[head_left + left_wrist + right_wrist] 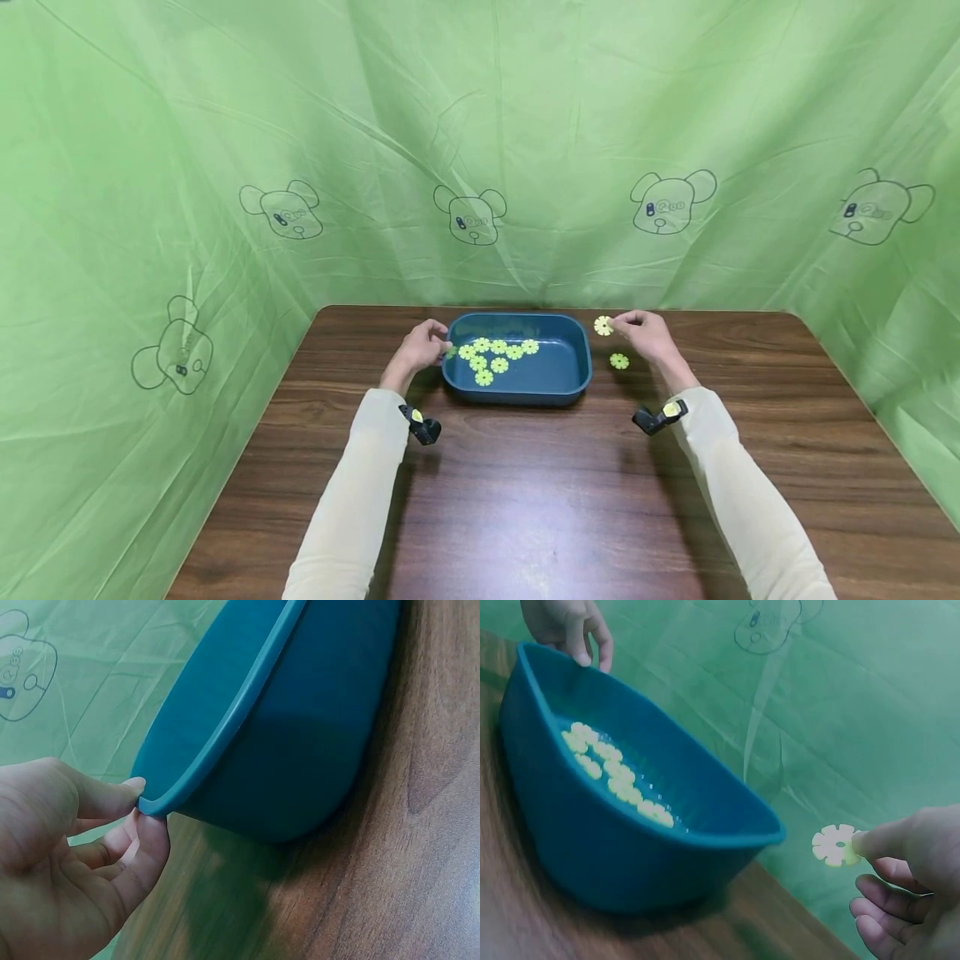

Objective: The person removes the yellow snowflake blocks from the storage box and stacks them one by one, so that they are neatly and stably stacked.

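A dark blue rectangular plastic basin point(555, 367) with rounded corners stands on the table. Several yellow-green notched flower-shaped discs point(499, 365) lie on its floor, mostly toward the left. My left hand point(422, 346) pinches the basin's left rim between thumb and fingers, as the left wrist view shows close up. To the right of the basin, my right hand point(647, 333) holds one notched disc point(832, 845) by its edge between thumb and forefinger, raised above the table. Another notched disc point(618, 361) lies on the wood below that hand.
The brown wood-grain table point(525, 500) runs back to a green cloth curtain point(555, 150) printed with bear heads, which also hangs at both sides. A black wrist camera point(424, 427) is strapped to the left sleeve and another wrist camera point(654, 419) to the right.
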`<state>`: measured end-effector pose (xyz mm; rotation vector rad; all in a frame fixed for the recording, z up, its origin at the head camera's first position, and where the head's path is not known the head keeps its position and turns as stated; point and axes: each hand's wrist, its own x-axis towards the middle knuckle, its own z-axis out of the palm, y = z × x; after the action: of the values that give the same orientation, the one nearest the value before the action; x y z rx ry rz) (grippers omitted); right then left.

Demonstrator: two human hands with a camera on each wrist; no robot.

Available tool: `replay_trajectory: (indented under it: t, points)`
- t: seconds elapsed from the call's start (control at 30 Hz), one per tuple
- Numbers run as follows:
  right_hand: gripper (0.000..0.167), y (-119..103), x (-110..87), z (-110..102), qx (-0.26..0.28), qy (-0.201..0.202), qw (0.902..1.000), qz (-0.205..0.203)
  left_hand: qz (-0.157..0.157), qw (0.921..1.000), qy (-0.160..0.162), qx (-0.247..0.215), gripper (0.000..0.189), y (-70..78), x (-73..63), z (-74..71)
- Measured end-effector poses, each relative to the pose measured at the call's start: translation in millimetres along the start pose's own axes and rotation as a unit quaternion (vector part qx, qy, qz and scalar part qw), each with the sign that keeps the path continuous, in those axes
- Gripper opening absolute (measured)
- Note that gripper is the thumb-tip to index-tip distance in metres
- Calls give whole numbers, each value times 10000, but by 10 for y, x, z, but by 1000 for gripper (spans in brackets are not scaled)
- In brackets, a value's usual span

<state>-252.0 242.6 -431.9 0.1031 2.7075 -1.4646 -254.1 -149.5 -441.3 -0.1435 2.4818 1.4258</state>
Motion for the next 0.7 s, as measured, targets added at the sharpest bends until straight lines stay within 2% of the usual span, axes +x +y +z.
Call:
replay_trajectory:
  t: [0.17,0.47,0.7]
  points:
    - [43,147,-8,-18,-146,84,9998,61,13,10000,20,19,30,7,10,-3]
    - [42,389,-17,-34,53,-6,9992,395,6,10000,37,29,30,-4,16,-1]
    - [40,541,-35,-22,-396,-81,9975,586,4,10000,62,1,29,-18,11,8]
